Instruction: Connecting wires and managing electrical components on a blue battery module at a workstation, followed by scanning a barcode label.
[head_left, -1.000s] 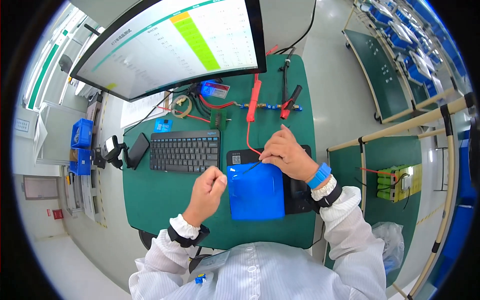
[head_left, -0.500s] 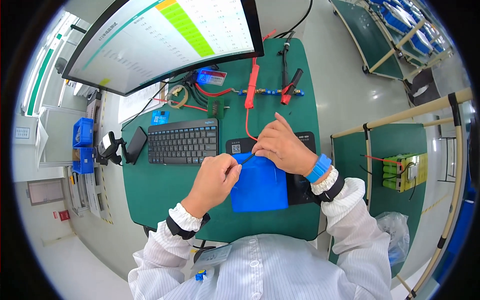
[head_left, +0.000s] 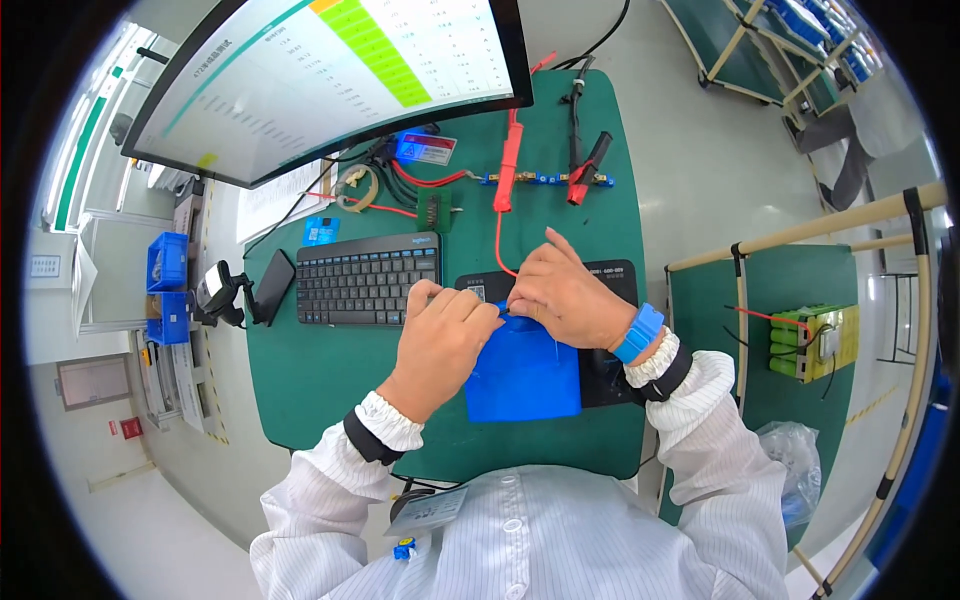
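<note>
Left hand (head_left: 445, 335) has moved inward since the earlier frame, its fingertips now nearly meeting those of the right hand (head_left: 568, 300) above a blue sheet (head_left: 525, 380). Sheet lies toward the near right corner of the surface (head_left: 340, 390), partly over a black mat (head_left: 608, 372). Right hand pinches the end of a thin red lead (head_left: 498, 240) coming from a red clip (head_left: 508, 165) near the far edge. Left fingers drawn together; a dark slim piece (head_left: 503, 309) shows between the hands, but cannot tell whether the left grips it. Risks, as judged: a pull toward the near edge could tighten the lead and drag the clip loose; fingertips this crowded could let the slim piece slip; a stray sharp end might scratch the sheet.
</note>
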